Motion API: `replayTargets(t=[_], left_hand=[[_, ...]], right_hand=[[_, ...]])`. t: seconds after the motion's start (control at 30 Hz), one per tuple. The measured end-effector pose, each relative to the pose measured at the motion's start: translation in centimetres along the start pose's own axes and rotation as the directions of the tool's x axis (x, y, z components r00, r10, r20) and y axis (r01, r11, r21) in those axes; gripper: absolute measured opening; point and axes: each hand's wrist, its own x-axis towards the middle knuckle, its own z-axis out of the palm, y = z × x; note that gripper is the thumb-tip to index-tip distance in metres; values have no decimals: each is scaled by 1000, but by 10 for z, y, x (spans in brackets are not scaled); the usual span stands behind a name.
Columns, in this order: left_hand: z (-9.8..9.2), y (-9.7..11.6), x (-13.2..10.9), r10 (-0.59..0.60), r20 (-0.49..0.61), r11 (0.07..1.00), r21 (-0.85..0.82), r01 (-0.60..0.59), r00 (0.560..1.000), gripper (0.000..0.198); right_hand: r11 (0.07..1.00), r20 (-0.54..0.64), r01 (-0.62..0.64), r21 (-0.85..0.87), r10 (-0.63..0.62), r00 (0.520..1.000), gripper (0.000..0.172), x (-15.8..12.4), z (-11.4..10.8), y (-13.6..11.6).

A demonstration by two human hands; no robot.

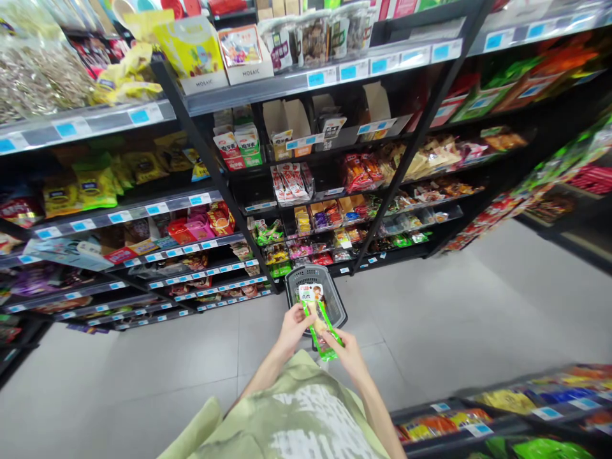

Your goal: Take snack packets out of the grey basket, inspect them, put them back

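A green and white snack packet with a clear middle is held between my two hands, in front of my body. My left hand grips its left edge with thumb and fingers. On the lower right side, my right hand pinches the same packet. Pale food shows through the packet's window. Beneath it, a grey shopping basket stands on the floor, partly covered by the packet and my hands; its contents are mostly hidden.
Dark shelves of packaged snacks rise ahead, with price tags along their edges. Clear jars line an upper shelf. More shelving with bright bags stands at the lower right. Grey floor tiles lie between the shelves.
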Motion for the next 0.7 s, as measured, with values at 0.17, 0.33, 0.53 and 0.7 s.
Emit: replayTargets(t=[0.17, 0.33, 0.53, 0.7], left_hand=[[0, 0, -1, 1, -3, 1000, -10, -1, 1000, 42], [-2, -3, -2, 1, 8, 1000, -2, -1, 1000, 40], [-3, -5, -3, 7, 26, 1000, -12, -7, 1000, 39], [-3, -5, -6, -4, 57, 998, -56, 7, 998, 43]], right_hand=[[1000, 14, 10, -14, -10, 1000, 49, -1, 0, -1], [998, 19, 32, -58, -31, 999, 49, -1, -2, -1], [972, 31, 82, -222, -77, 997, 48, -3, -4, -2], [964, 64, 110, -243, -97, 993, 47, -3, -2, -4]])
